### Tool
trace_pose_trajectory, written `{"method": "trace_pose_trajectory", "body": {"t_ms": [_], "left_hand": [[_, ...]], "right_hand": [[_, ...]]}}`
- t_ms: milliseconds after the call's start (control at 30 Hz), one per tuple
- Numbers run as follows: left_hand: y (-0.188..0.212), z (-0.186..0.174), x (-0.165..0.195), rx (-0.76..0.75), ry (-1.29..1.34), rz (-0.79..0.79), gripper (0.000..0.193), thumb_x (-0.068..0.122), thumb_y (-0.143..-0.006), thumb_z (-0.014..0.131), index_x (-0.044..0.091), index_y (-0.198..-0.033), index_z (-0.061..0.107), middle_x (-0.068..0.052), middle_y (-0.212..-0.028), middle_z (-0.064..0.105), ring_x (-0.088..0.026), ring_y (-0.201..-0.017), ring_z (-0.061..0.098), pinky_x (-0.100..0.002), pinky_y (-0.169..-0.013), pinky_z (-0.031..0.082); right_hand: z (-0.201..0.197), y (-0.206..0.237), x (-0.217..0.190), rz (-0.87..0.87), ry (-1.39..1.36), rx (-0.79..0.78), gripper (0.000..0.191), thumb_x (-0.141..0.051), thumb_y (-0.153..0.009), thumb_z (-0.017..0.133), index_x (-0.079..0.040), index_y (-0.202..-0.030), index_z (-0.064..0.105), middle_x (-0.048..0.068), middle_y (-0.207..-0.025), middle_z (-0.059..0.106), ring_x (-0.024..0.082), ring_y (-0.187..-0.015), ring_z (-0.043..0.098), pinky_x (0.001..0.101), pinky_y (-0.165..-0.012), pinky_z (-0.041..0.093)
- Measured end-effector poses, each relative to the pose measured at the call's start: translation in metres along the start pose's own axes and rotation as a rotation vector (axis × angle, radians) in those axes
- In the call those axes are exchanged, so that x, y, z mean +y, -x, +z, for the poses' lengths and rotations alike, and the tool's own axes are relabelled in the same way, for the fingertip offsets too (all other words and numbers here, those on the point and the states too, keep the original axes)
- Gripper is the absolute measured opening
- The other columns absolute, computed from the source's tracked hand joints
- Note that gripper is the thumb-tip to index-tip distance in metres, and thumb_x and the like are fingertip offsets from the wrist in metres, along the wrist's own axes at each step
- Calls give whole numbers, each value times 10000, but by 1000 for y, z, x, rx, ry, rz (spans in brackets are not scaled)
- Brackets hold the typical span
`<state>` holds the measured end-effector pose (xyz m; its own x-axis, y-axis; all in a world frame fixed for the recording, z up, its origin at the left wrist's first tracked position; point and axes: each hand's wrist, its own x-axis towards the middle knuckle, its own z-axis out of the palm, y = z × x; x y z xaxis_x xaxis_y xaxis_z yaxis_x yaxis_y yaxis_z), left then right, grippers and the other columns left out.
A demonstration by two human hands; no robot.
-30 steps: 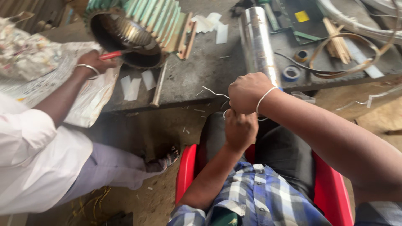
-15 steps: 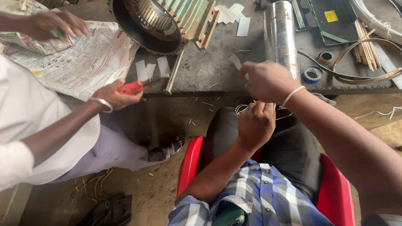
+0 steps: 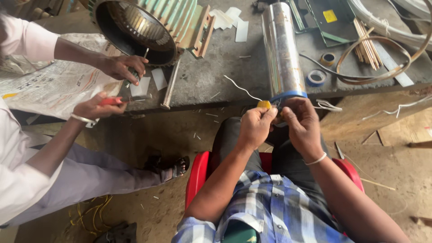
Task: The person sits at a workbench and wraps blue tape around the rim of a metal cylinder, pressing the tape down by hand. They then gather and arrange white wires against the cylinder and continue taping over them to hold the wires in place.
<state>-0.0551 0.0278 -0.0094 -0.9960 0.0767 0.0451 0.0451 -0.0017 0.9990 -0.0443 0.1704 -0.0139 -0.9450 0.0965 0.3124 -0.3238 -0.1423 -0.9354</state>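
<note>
Both hands work just below the near end of the steel cylinder (image 3: 283,49), which lies on the table (image 3: 216,76). Left hand (image 3: 254,128) is curled nearly closed, pinching a small yellow piece (image 3: 263,105) at its fingertips. Right hand (image 3: 303,126) is half-closed beside it, fingers bent toward the white wires (image 3: 326,106) at the cylinder's blue-taped end; its exact hold is hidden.

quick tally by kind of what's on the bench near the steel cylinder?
Steel cylinder: 1
Tape rolls: 2, blue and yellow
Finned motor housing: 1
Bundle of wooden sticks: 1
Metal rod: 1
Total: 6
Left hand pinches a small yellow piece; right hand beside it.
</note>
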Motion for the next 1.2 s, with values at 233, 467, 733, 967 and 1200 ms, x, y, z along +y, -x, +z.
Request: {"method": "trace_pose_trajectory", "body": {"t_ms": [233,467,733,967,1200], "left_hand": [[-2,-5,1,12,-97,73,251,190,-973,642,-4,-1071,767,-12,-707,688,-53,-600,614,-239,-556,519],[1,-7,10,50,-256,182,253,167,-960,648,-5,-1113,756,-68,-739,742,-95,-626,678,-265,-598,551],[5,0,24,136,-396,457,202,210,-981,675,32,-1023,760,-163,-908,756,-289,-835,774,-358,-727,606],[5,-5,20,89,-518,368,238,282,-964,690,61,-992,776,-152,-928,762,-327,-866,754,-393,-762,592],[1,-7,13,110,-614,415,188,233,-992,653,70,-1013,744,-132,-975,739,-334,-887,729,-417,-770,579]], "right_hand": [[-7,-6,2,174,-113,-151,254,-147,-965,681,-34,-1187,630,8,-1046,713,57,-942,662,224,-840,541],[-26,-9,3,268,190,-142,246,-221,-984,728,11,-906,711,-15,-802,698,40,-719,552,224,-631,437],[-29,-8,14,205,209,-147,213,-185,-984,701,19,-1040,731,-11,-906,737,21,-795,611,194,-705,495],[-26,-7,13,207,212,-127,229,-189,-1000,725,30,-1061,747,24,-947,751,43,-830,624,213,-743,499],[-29,-5,15,205,367,-88,216,-197,-1003,724,14,-1037,753,16,-909,751,36,-811,605,213,-722,495]]}}
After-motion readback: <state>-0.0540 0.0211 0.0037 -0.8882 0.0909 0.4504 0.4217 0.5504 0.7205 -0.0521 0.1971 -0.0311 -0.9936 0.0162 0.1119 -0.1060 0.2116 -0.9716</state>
